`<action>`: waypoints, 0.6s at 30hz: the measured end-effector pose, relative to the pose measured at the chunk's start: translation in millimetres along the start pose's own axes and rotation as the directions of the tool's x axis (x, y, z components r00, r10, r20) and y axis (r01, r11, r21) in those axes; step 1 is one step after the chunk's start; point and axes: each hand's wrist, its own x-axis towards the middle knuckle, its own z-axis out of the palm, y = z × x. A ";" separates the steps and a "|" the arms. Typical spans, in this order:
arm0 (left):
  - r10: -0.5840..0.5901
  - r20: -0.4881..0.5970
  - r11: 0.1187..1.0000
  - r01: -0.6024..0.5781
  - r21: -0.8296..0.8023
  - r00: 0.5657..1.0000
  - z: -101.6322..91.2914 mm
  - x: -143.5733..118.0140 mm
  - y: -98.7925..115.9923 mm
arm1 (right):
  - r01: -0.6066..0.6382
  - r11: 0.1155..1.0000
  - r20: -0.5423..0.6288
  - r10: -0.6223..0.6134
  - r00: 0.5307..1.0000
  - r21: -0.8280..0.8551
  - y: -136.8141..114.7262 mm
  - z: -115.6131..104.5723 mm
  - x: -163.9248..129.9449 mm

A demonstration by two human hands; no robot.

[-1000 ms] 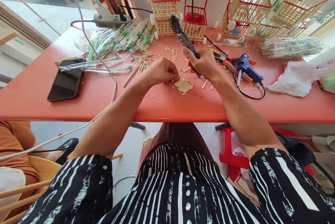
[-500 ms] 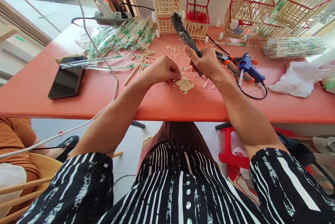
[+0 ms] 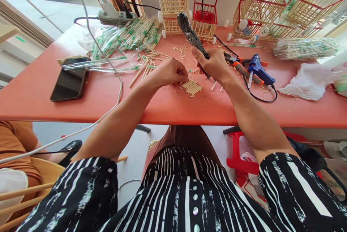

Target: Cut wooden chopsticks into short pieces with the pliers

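My left hand (image 3: 172,72) rests low over the table with its fingertips pinched at the left edge of a small flat patch of short wooden stick pieces (image 3: 192,87). Whatever lies in that pinch, if anything, is too small to make out. My right hand (image 3: 213,64) is closed round a black hand tool (image 3: 193,37) with a scuffed, whitish-marked surface. The tool slants up and to the left; its lower end is partly hidden by my fingers, so its kind is unclear. Thin stick pieces and crumbs lie around both hands.
A phone (image 3: 69,82) and wrapped chopsticks (image 3: 130,37) lie left, crossed by a white cable (image 3: 119,93). Stick-built carts (image 3: 173,4) stand behind. Orange-handled pliers (image 3: 241,69), a blue glue gun (image 3: 258,69) and white cloth (image 3: 311,80) lie right. Someone sits at lower left.
Both hands, the black tool and the stick pieces stay in place. Only a very slight shift of the whole view shows.
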 end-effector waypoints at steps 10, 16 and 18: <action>0.024 -0.054 0.994 -0.018 0.104 0.998 5.2 3.4 -2.6 | -0.007 1.000 0.006 0.007 1.000 0.026 -1.4 -0.7 -0.6; 0.000 -0.061 0.996 0.006 0.087 0.998 3.6 0.4 -0.6 | -0.003 1.000 0.000 0.003 1.000 0.013 -1.7 -0.4 -0.7; -0.019 -0.038 0.999 0.021 0.049 0.999 2.2 -2.2 2.0 | -0.004 1.000 -0.001 0.004 1.000 0.010 -1.7 -0.4 -0.8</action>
